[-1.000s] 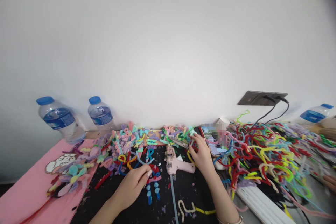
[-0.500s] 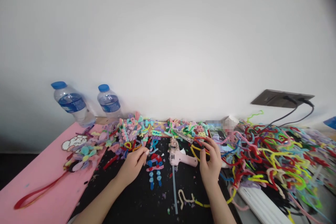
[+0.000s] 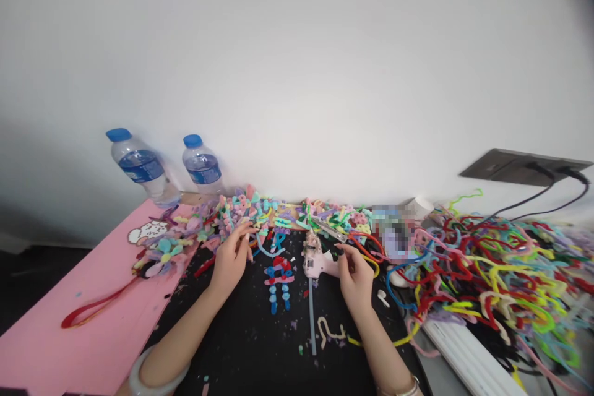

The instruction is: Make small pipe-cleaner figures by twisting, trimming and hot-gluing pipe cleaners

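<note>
My left hand [image 3: 234, 255] is over the left middle of the black work mat [image 3: 241, 346], fingers bent together. A light blue pipe cleaner [image 3: 266, 251] curves out from its fingertips. My right hand [image 3: 356, 275] is beside the handle of a pale pink glue gun [image 3: 314, 263], thumb and forefinger closed; whatever they pinch is too small to make out. A translucent glue stick [image 3: 312, 322] sticks out of the gun towards me. Between my hands lies a small figure [image 3: 279, 281] of blue, red and pink pipe cleaner pieces.
Finished pipe cleaner shapes [image 3: 236, 210] line the wall, with scissors [image 3: 328, 229] among them. A tangled heap of pipe cleaners [image 3: 492, 284] and a white power strip [image 3: 468, 352] fill the right. Two water bottles [image 3: 142, 167] stand behind a pink board [image 3: 106, 303].
My left hand has lifted and shifted slightly left, and the light blue pipe cleaner now shows at its fingers. My right hand has moved left from the red and yellow pipe cleaners, its fingers closing.
</note>
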